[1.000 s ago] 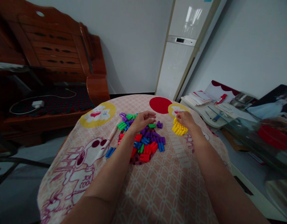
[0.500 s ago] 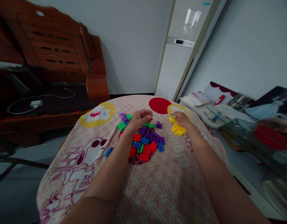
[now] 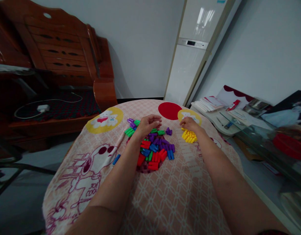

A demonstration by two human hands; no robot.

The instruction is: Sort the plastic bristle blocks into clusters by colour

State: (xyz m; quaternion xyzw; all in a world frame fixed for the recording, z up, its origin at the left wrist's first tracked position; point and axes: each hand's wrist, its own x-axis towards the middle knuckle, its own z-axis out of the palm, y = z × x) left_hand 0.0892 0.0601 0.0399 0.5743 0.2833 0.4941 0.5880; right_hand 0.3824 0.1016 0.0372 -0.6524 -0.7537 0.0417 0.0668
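My left hand (image 3: 150, 124) hovers over the far part of a mixed pile of small plastic toy pieces (image 3: 155, 156) in red, blue, green and purple. Its fingers are loosely curved, with the thumb apart, and nothing shows in them. To the right, a tight group of yellow plastic pieces (image 3: 189, 136) lies on the patterned tablecloth (image 3: 162, 202). My right hand (image 3: 190, 124) is at the far edge of that group, fingers bent down and closed on a yellow piece (image 3: 183, 129), mostly hidden by the fingertips.
A purple piece (image 3: 168, 131) lies between the two groups, and a blue piece (image 3: 116, 159) lies off to the left. Beyond the round table stand a wooden bench (image 3: 103, 91) and a tall white air conditioner (image 3: 183, 71). A glass shelf (image 3: 248, 137) is at the right.
My right hand has drawn the separate yellow piece nearer, against the yellow group. My left hand keeps its place over the pile. The view has shifted slightly.
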